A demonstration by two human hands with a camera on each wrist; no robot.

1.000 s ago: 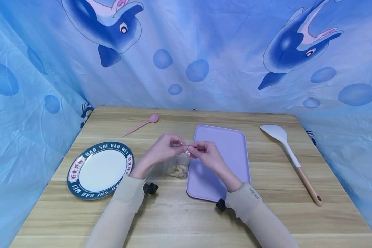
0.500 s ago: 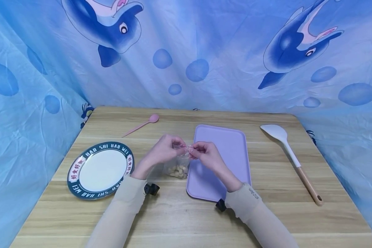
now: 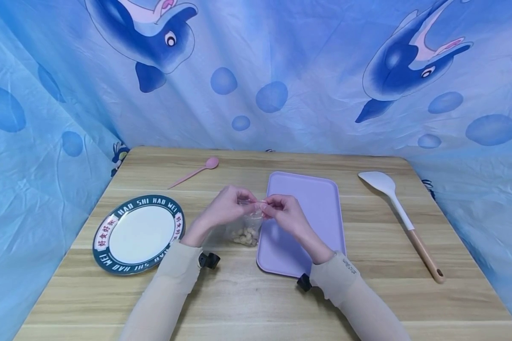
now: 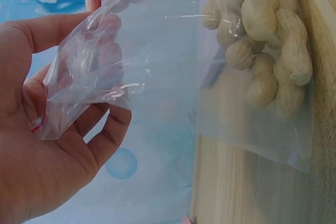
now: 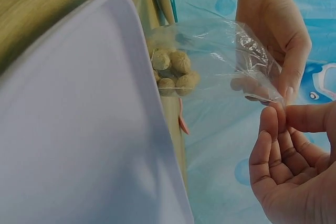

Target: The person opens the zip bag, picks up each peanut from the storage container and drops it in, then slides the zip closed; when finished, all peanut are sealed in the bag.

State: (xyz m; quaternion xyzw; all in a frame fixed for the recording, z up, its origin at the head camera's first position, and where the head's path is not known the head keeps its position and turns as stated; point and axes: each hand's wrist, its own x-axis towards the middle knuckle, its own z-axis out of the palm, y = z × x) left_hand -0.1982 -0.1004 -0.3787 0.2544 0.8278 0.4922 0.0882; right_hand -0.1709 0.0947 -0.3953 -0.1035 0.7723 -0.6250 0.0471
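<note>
A clear zip bag (image 4: 163, 72) with a thin red line along its mouth hangs upright over the wooden table, several unshelled peanuts (image 4: 260, 17) lying in its bottom. My left hand (image 3: 228, 206) pinches one side of the mouth; in the left wrist view its fingers show behind the plastic. The right hand (image 3: 286, 213) grips the mouth's other end between thumb and forefinger, close to the left fingertips, as the right wrist view shows. Whether the mouth is sealed or parted cannot be made out. The bag's base is beside the left rim of a purple tray (image 3: 303, 246).
To the left lies a white plate (image 3: 141, 234) with a dark green lettered rim, partly behind the left forearm. A pink spoon (image 3: 212, 163) is at the back left. At the right rests a white turner (image 3: 384, 183) with a wooden handle. A blue dolphin-print curtain (image 3: 256, 61) surrounds the table.
Both hands keep their hold on the bag's mouth and have hardly moved. The bag's lower part and the peanuts have shifted very slightly. Everything else on the table is where it was.
</note>
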